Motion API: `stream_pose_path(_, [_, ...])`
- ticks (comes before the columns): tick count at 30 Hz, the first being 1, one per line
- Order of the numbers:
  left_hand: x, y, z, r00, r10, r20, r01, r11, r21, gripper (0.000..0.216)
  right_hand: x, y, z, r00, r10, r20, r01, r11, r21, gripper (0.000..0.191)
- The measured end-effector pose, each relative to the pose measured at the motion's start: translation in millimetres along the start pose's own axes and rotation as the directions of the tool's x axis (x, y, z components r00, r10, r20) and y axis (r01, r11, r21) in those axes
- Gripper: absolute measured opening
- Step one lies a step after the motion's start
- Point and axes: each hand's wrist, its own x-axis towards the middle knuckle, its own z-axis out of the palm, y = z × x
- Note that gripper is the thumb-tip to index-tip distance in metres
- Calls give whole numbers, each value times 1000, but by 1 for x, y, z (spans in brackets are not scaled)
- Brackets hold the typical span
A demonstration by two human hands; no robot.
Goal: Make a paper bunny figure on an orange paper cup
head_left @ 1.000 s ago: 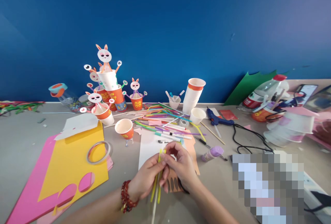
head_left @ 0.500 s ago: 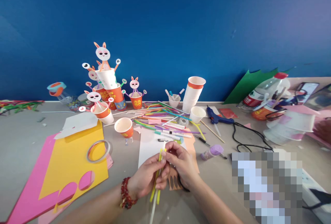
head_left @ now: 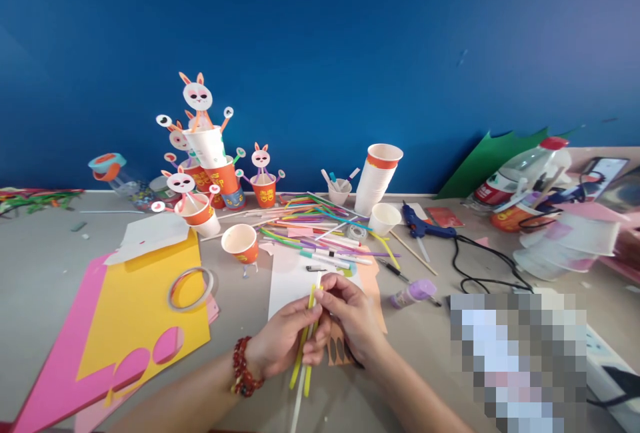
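Note:
In front of me, my left hand (head_left: 283, 340) is closed around two short yellow straws (head_left: 297, 368) and a long white stick (head_left: 297, 403) that runs between them. The bundle points up and away, its lower ends coming out below my fingers. My right hand (head_left: 354, 313) pinches the top of this bundle with thumb and fingertips, touching the left thumb. Its fingers partly cover the upper ends. Under the hands lie white paper (head_left: 285, 280) and orange paper with dark oval shapes (head_left: 339, 348).
Paper cups with rabbit figures (head_left: 197, 95) stand at the back left, near yellow card (head_left: 150, 300) and a tape roll (head_left: 173, 290). Colourful straws (head_left: 300, 223) spread across the middle. A cup stack (head_left: 376, 183), a blue glue gun (head_left: 425, 226) and a purple-capped glue stick (head_left: 414, 292) are to the right.
The camera view has shifted slightly. Both hands keep nearly the same hold on the yellow straws and white stick.

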Motion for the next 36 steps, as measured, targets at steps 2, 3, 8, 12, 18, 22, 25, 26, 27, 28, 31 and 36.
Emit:
stream_pose_path(2, [0, 1, 0, 1000, 5, 9, -5, 1000, -5, 20, 0, 2, 0, 1000, 2, -1, -2, 1000, 7, 28])
stream_pose_path(3, [0, 1, -1, 1000, 5, 16, -5, 1000, -9, 20, 0, 3, -1, 1000, 8, 2, -8, 1000, 15, 28])
stream_pose_path(8, [1, 2, -1, 1000, 1, 31, 1, 999, -36, 19, 0, 9, -1, 998, 59, 30, -61, 996, 62, 29])
stream_pose_path(12, [1, 2, -1, 999, -28, 28, 29, 998, -48, 21, 0, 9, 0, 999, 42, 3, -42, 997, 69, 29])
stream_pose_path(18, [0, -1, -2, 999, -37, -21, 35, 997, -72, 25, 0, 7, -1, 999, 53, 2, -53, 998, 16, 27])
stream_pose_path(22, [0, 0, -2, 999, -42, -31, 39, 997, -70, 26, 0, 7, -3, 1000, 27, -1, -27, 998, -54, 26])
stream_pose_path(25, [0, 0, -2, 998, -46, -32, 43, 997, -65, 27, 0, 6, -3, 1000, 30, -1, -30, 997, -66, 25])
stream_pose_path(26, [1, 0, -2, 998, -44, -37, 41, 997, -63, 27, 0, 5, -3, 999, 38, 4, -38, 997, -64, 25])
stream_pose_path(27, [1, 0, -2, 998, -41, -45, 38, 997, -60, 28, 0, 4, -2, 999, 48, 16, -47, 997, -68, 24])
stream_pose_path(28, [1, -1, -1, 998, -36, -55, 33, 998, -56, 29, 0, 3, -2, 998, 55, 31, -53, 995, -80, 24])
stream_pose_path(31, [0, -2, 0, 997, -23, -72, 20, 999, -40, 34, 1, -1, -2, 995, 60, 74, -49, 989, -138, 24])
stream_pose_path(36, [1, -3, 0, 997, -38, -72, 36, 999, -28, 34, 1, -5, -3, 992, 80, 95, -62, 982, -180, 24])
